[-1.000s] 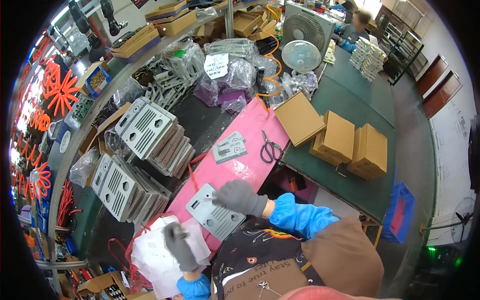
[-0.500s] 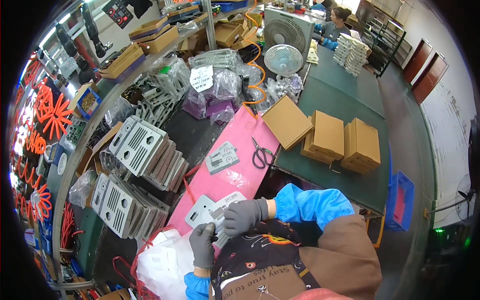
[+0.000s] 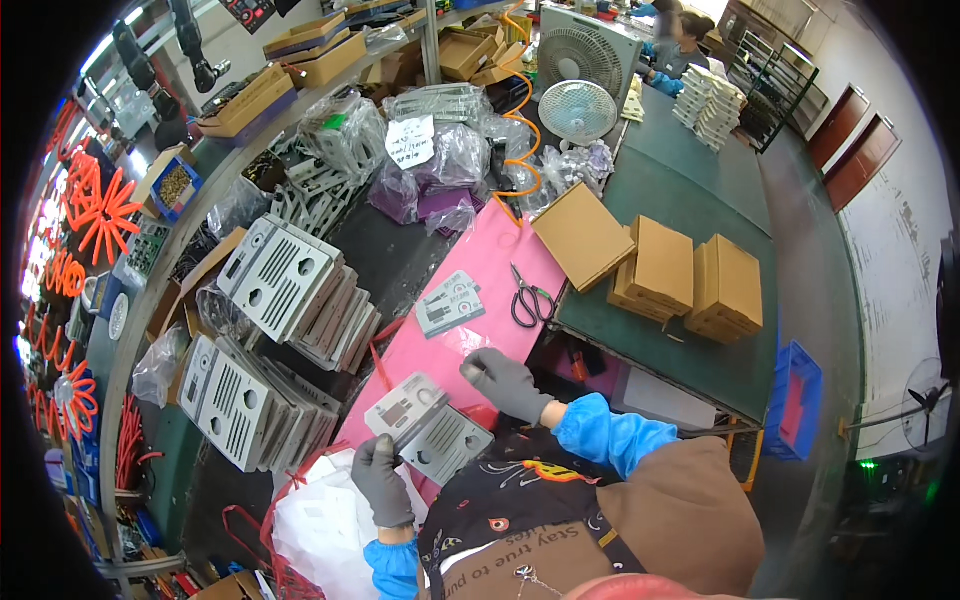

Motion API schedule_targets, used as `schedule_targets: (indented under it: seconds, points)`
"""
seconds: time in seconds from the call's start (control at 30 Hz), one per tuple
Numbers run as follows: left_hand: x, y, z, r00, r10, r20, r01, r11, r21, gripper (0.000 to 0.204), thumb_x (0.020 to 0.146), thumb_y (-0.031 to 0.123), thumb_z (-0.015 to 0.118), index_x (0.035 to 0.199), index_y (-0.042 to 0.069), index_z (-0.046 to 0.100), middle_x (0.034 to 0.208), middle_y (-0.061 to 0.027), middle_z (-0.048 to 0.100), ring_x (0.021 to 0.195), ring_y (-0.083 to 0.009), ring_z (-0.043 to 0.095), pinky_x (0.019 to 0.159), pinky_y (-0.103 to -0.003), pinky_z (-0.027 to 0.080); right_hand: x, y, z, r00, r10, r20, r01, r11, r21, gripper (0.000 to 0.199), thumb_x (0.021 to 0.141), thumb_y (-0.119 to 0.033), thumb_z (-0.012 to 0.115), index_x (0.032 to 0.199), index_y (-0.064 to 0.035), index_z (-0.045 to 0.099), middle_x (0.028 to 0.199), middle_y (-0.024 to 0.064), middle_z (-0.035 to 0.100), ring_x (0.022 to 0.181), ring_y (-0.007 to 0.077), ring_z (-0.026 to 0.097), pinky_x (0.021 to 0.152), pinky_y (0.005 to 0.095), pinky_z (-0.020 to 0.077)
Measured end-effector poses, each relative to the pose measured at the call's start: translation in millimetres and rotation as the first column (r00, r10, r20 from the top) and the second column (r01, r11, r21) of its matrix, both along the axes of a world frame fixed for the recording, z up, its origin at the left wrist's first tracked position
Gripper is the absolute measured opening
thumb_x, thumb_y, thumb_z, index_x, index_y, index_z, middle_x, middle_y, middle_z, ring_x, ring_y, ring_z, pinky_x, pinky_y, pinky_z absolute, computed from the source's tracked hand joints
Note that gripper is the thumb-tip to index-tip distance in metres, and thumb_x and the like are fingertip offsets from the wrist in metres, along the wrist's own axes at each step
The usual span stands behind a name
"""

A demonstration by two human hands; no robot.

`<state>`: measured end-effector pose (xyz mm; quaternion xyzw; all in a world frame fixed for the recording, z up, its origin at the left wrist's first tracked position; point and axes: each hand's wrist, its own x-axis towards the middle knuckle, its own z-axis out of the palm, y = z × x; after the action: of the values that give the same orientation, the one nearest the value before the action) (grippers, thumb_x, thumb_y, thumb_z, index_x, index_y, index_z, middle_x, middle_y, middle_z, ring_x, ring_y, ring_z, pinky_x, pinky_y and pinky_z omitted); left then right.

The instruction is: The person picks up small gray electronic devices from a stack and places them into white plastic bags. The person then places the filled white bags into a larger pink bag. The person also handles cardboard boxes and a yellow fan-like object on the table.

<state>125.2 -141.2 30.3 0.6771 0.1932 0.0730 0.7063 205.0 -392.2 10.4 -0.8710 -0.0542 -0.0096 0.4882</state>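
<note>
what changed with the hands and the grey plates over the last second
The left hand rose from the white bag and gripped the grey plates. The right hand let go of them and lifted toward the pink mat. The scissors and the lone plate stayed put.

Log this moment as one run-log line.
left hand: grips grey panel | right hand: open, above pink sheet | second panel under first | scissors on sheet

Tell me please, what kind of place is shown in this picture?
Probably a small factory assembly or packing workshop. Stacks of grey slotted metal panels line the bench, flat brown cardboard boxes wait on the green table, and the gloved left hand holds one panel.
</note>
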Motion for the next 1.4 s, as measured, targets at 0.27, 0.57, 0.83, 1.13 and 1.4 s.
schedule_targets:
  seconds: [0.27,0.57,0.83,1.13,1.4]
  points:
    - [-15,1,-23,0.981,-0.078,-0.18,0.091,0.994,0.066,0.022,0.089,0.017,0.067,0.092,-0.004,0.07,0.078,-0.0049,0.065,0.07,-0.0125,0.058,0.064,-0.029,0.047,-17,15,-44,0.727,0.12,-0.676,0.353,0.779,0.518,0.037,0.101,-0.037,0.052,0.105,-0.0026,0.064,0.087,0.0095,0.065,0.068,0.0179,0.063,0.056,0.0317,0.0544]
    - [-44,9,-90,0.944,-0.028,-0.33,0.025,1.0,-0.013,0.028,0.089,0.024,0.07,0.096,-0.003,0.072,0.078,-0.0051,0.069,0.071,-0.0103,0.058,0.066,-0.029,0.048,-31,18,-52,0.679,0.145,-0.719,0.181,0.917,0.355,0.032,0.096,-0.027,0.061,0.109,0.0015,0.062,0.086,0.0082,0.065,0.068,0.0134,0.062,0.06,0.025,0.0525]
    - [-6,55,-122,0.92,0.149,-0.363,0.016,0.909,0.416,0.034,0.09,0.03,0.068,0.093,-0.003,0.071,0.067,-0.0036,0.065,0.064,-0.014,0.061,0.062,-0.029,0.047,44,83,-93,0.897,0.198,-0.395,-0.292,0.937,-0.193,0.028,0.091,-0.033,0.061,0.099,-0.0072,0.068,0.091,0.0167,0.07,0.086,0.0334,0.067,0.076,0.0419,0.0506]
    - [2,56,-176,0.896,0.273,-0.35,-0.161,0.935,0.316,0.03,0.09,0.029,0.069,0.093,0.0,0.072,0.065,-0.0032,0.063,0.054,-0.0092,0.057,0.051,-0.027,0.045,48,100,-115,0.912,0.126,-0.391,-0.282,0.884,-0.373,0.031,0.091,-0.038,0.061,0.1,-0.01,0.069,0.092,0.0144,0.071,0.088,0.0336,0.068,0.077,0.0431,0.0511]
    - [8,56,-159,0.866,0.247,-0.435,-0.163,0.961,0.222,0.03,0.088,0.031,0.07,0.092,0.001,0.073,0.067,-0.0064,0.066,0.058,-0.0136,0.061,0.058,-0.029,0.048,37,102,-120,0.945,0.067,-0.32,-0.167,0.94,-0.297,0.028,0.091,-0.035,0.063,0.096,-0.0073,0.067,0.09,0.0152,0.069,0.084,0.0333,0.067,0.075,0.0417,0.0509]
